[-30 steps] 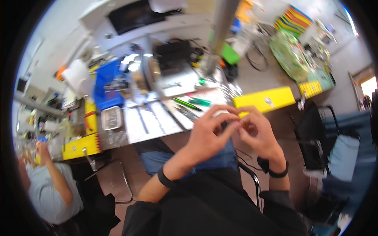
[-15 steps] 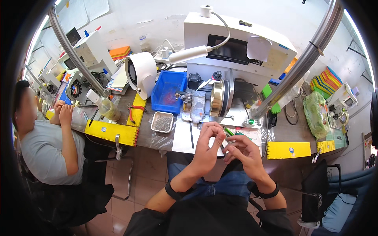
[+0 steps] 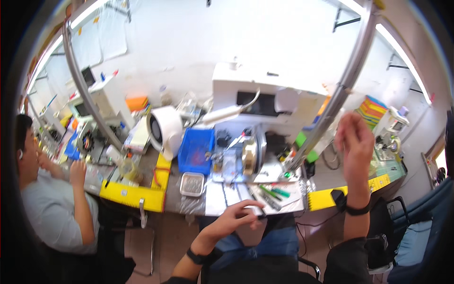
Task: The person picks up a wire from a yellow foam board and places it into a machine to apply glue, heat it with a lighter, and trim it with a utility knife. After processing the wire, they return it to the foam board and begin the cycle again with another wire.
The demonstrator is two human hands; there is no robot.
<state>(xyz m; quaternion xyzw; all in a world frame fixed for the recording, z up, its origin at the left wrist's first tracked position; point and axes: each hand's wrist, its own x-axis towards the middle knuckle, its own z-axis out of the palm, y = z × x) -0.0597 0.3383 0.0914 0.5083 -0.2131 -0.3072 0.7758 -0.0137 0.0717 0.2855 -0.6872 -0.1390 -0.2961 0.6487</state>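
Observation:
My left hand [image 3: 235, 219] hovers at the front edge of the bench, fingers loosely bent and apart, with nothing I can make out in them. Raised off to the right is my right hand [image 3: 355, 144], smeared by motion, in front of the metal post and stacked coloured items; whether it holds anything does not show. Beyond my left hand, a white sheet [image 3: 219, 199] carries slim green-handled tools [image 3: 281, 192] and a greyish slender tool [image 3: 270, 202]. Behind them stands a machine with a brass-coloured wheel [image 3: 248, 157].
A blue bin [image 3: 196, 152] and a small white tray of tiny pieces [image 3: 192, 184] lie left of the machine. A white round fan-like device [image 3: 165, 130] stands behind. A slanted metal post [image 3: 331, 109] rises at right. A co-worker [image 3: 56, 203] sits at left.
My hands, close together before, are apart. The right has swung up and to the right; the left has moved slightly left. The view has tilted upward, and the tools on the sheet are uncovered.

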